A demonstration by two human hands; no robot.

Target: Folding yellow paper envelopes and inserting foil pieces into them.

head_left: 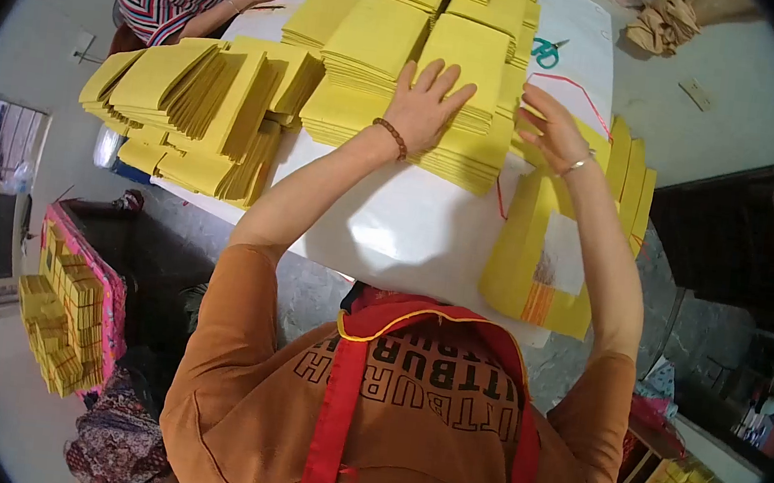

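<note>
Left hand (425,104) flat on yellow paper stack (417,136), right hand (552,132) at its edge

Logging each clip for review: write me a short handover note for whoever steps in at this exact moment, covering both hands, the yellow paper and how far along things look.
Left hand: flat, fingers spread, pressing on the fanned stack of yellow paper sheets on the white table; no grip on anything.
Right hand: open, at the stack's right edge, over a red string.
Around: more fanned yellow bundles lie left, upright yellow packs right, green-handled scissors beyond.
Done: sheets fanned into rows.
Left: this stack appears untied; judged only from the loose string.
</note>
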